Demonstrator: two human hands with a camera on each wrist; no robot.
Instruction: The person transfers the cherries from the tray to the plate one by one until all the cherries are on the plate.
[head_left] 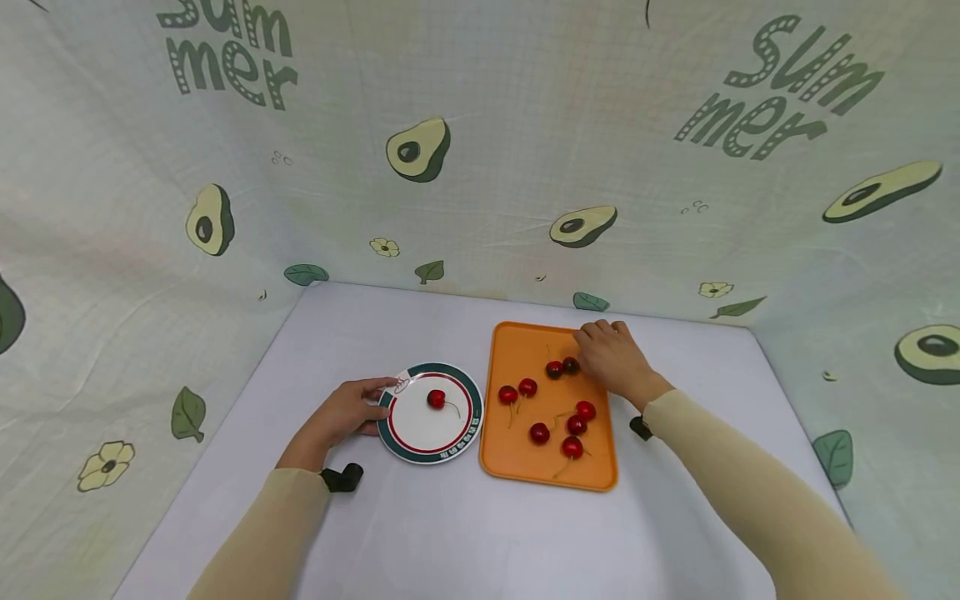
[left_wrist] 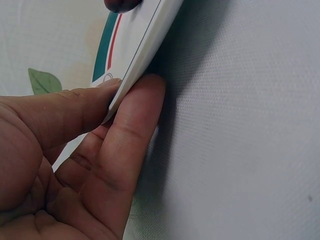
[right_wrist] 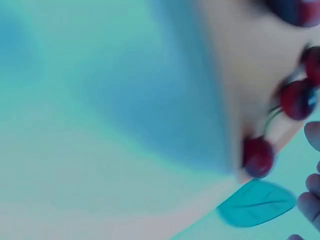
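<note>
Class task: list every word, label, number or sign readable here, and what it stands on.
"sum mer": backdrop cloth, upper left, its top cut off by the picture's edge.
"sum mer": same cloth, upper right.
Plate: small pale lettering on the green rim, too small to read.

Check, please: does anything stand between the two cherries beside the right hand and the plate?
Yes, only low things: the two leftmost cherries lie roughly on the straight way, then the rim of the tray and the edge of the plate. The left hand holds the plate's opposite edge, out of the way.
</note>
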